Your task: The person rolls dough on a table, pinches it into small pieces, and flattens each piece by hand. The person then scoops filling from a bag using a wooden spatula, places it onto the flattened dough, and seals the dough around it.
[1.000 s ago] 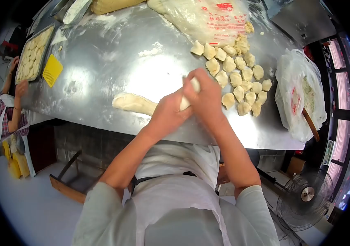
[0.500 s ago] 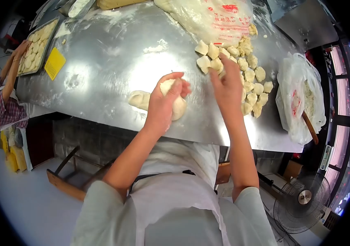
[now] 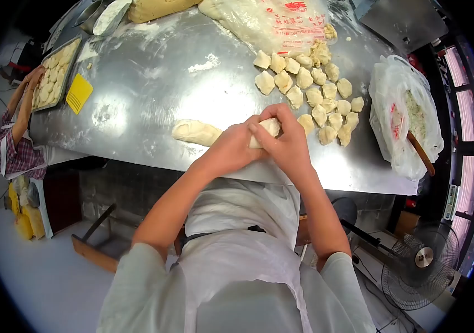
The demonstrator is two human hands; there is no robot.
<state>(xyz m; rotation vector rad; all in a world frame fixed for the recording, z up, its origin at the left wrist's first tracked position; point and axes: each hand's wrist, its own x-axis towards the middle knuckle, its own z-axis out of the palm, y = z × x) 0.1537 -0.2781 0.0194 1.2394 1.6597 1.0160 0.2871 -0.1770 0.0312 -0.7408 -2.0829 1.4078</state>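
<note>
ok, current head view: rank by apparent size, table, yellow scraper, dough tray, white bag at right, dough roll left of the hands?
1. Table
2. White bag
3. Dough tray
Smallest, unranked: yellow scraper and dough roll; too close, and the left hand covers one end of the roll.

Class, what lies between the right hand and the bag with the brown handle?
In the head view, dough pieces lie between the right hand and that bag.
</note>
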